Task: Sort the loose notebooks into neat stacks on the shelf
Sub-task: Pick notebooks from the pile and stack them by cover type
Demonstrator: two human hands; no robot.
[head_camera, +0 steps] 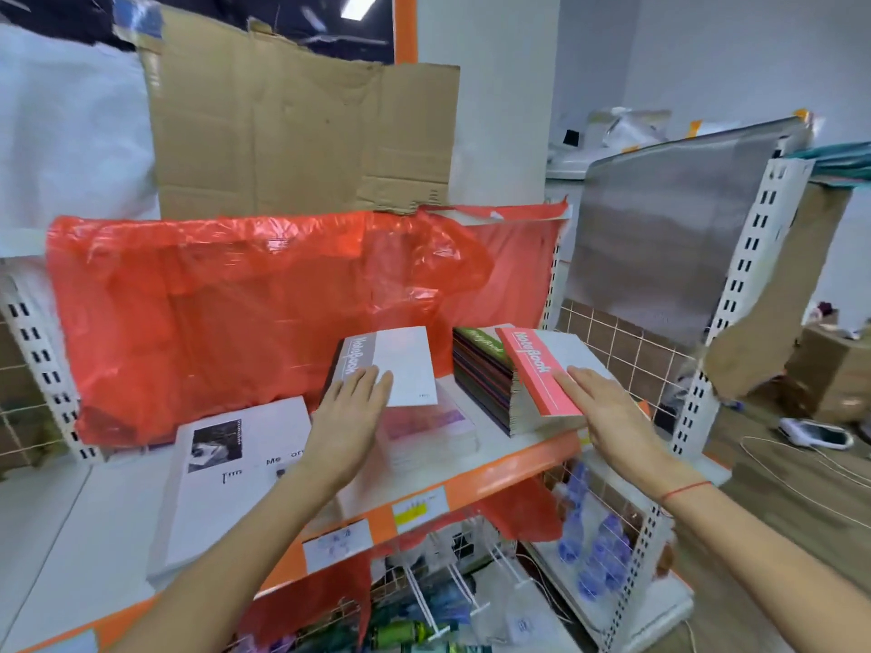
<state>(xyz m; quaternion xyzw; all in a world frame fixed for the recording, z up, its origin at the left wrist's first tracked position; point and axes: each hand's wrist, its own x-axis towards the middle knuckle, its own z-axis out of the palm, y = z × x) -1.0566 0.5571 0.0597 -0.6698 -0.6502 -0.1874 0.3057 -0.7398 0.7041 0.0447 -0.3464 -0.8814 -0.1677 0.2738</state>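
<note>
On the white shelf [518,452] with an orange front edge, my left hand [351,407] lies flat with straight fingers on a grey-and-white notebook [400,365]. That notebook tops a low pile with a pink-covered book [424,426] beneath it. My right hand [608,405] rests with straight fingers on a pink-and-grey notebook [542,369], which lies tilted on a tall stack of notebooks [490,384] with dark and coloured spines. A green cover [480,341] shows at the back of that stack. A large white notebook pile [235,473] with a black-and-white photo lies at the left.
Red plastic sheeting [235,313] hangs behind the shelf, with cardboard [301,134] above it. A white slotted upright [735,299] and wire mesh [627,351] bound the right side. Below the shelf, wire hooks hold packaged goods [594,553]. Boxes and cables lie on the floor at right.
</note>
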